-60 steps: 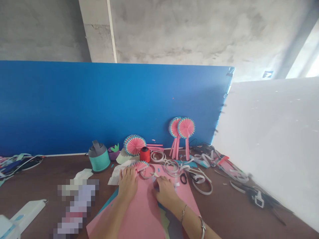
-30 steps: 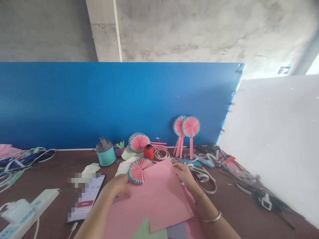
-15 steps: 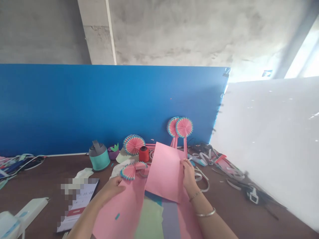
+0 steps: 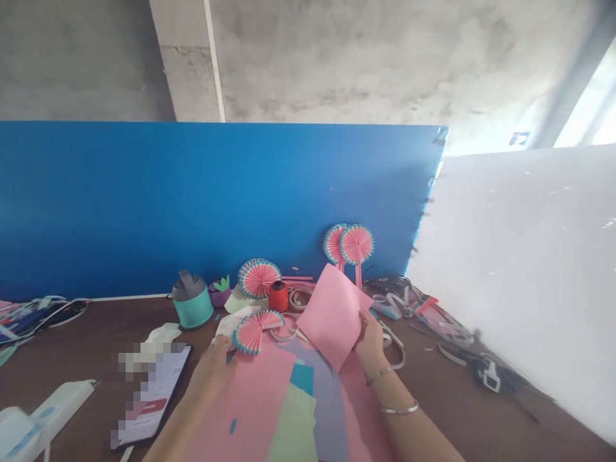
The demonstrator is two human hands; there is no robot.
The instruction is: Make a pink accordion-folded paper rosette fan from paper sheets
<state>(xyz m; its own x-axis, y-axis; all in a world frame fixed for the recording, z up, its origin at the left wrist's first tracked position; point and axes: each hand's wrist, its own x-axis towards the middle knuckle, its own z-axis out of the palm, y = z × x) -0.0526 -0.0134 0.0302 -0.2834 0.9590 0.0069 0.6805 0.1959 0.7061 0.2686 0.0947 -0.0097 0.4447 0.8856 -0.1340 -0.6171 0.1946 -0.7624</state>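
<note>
My right hand (image 4: 369, 339) pinches the right edge of a pink paper sheet (image 4: 332, 314), which is raised and tilted with one corner pointing up. My left hand (image 4: 214, 369) is beside the left edge of a larger pink sheet (image 4: 250, 391) on the table, its thumb and fingers apart. Just beyond that hand lies a half-open pleated pink paper fan (image 4: 257, 330) with a blue-green zigzag rim. Green paper (image 4: 293, 423), lilac paper (image 4: 330, 410) and a teal piece (image 4: 302, 377) lie partly under and beside the pink sheets.
Finished round fans (image 4: 357, 244) lean on the blue partition (image 4: 192, 205); another fan (image 4: 260, 278) rests behind a red thread spool (image 4: 278, 296). A teal-grey container (image 4: 191, 301) and a phone (image 4: 161, 391) are at left. Paper strips (image 4: 399, 305) and cables clutter the right.
The raised pink sheet has turned, one corner now pointing up, and swung slightly right with my right hand. My left hand has shifted a little left and down, its fingers apart from the larger sheet.
</note>
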